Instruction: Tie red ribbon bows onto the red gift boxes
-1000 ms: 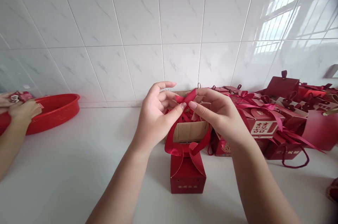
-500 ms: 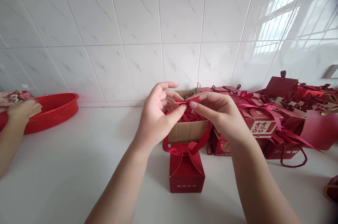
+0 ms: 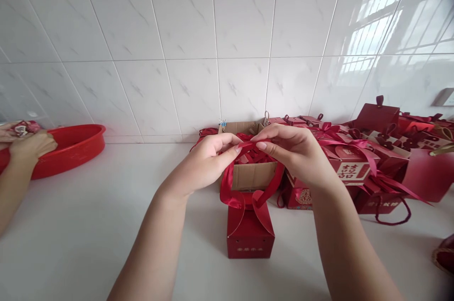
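Note:
A small red gift box (image 3: 250, 237) with gold lettering on its front stands on the white counter, its curved top flaps folded together. From its top a red ribbon (image 3: 228, 180) rises in two strands toward my hands. My left hand (image 3: 209, 157) pinches the ribbon between thumb and fingers. My right hand (image 3: 287, 150) pinches it just beside, so the two sets of fingertips nearly meet above the box. Behind them is an open cardboard box (image 3: 251, 177) with red ribbons inside, partly covered by my hands.
Many red gift boxes (image 3: 351, 173) with bows crowd the right side against the tiled wall (image 3: 191, 93). At far left, another person's hands (image 3: 31, 144) hold a small packet over a red plastic basin (image 3: 76, 159). A dark red object (image 3: 445, 253) sits at the right edge.
My left hand has lowered and its raised fingers have closed onto the ribbon. My right hand stays nearly in place. The gift box has not moved.

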Available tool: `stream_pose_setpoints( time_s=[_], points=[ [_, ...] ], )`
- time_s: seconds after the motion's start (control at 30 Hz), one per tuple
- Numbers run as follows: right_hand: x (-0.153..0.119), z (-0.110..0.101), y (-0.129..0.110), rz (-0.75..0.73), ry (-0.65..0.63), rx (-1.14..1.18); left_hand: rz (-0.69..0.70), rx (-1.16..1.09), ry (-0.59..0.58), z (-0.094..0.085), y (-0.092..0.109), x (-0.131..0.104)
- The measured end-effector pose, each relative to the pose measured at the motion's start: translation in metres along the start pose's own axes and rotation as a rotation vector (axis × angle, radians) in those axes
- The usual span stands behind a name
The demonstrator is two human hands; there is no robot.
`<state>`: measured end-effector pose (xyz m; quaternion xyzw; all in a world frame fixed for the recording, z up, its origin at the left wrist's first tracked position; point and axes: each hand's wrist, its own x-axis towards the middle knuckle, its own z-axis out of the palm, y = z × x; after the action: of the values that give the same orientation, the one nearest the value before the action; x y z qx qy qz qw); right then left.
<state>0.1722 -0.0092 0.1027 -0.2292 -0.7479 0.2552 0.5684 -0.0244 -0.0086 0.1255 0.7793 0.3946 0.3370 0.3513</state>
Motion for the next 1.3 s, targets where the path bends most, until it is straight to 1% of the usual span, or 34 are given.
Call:
stream_pose_setpoints(
  time_s=[0.1, 0.17, 0.27, 0.37, 0.53, 0.73, 0.9, 0.97, 1.07, 1.2, 1.3],
  points=[
    [-0.002, -0.006, 0.001, -0.039, -0.1, -0.151, -0.027, 0.026, 0.007, 0.0, -0.001, -0.001],
    [-0.004, -0.008, 0.001, -0.022, -0.157, -0.236, -0.041, 0.047, 0.023, 0.0, -0.002, -0.001],
    [-0.006, -0.008, -0.001, 0.017, -0.235, -0.329, -0.027, 0.063, 0.039, 0.001, -0.003, 0.0],
    [-0.007, -0.005, -0.004, 0.042, -0.275, -0.438, -0.01, 0.057, 0.054, 0.002, -0.003, 0.0],
    [-0.005, 0.001, -0.005, 0.042, -0.243, -0.577, -0.012, 0.051, 0.053, 0.004, 0.0, -0.001],
    [-0.004, 0.002, -0.002, 0.004, -0.175, -0.569, 0.002, 0.057, 0.033, 0.005, 0.002, -0.002],
    [-0.004, 0.002, -0.004, -0.022, -0.145, -0.517, 0.056, 0.054, 0.085, 0.006, 0.002, -0.001],
    [-0.004, 0.002, -0.006, -0.046, -0.125, -0.476, 0.075, 0.084, 0.105, 0.007, 0.002, -0.002],
    [-0.005, 0.0, -0.007, -0.067, -0.084, -0.425, 0.065, 0.148, 0.163, 0.008, 0.001, -0.004],
    [-0.005, -0.006, -0.008, -0.024, -0.061, -0.4, 0.066, 0.263, 0.255, 0.007, 0.002, -0.006],
    [-0.008, -0.013, -0.01, 0.022, -0.074, -0.387, 0.06, 0.339, 0.287, 0.006, 0.004, -0.008]
  ],
)
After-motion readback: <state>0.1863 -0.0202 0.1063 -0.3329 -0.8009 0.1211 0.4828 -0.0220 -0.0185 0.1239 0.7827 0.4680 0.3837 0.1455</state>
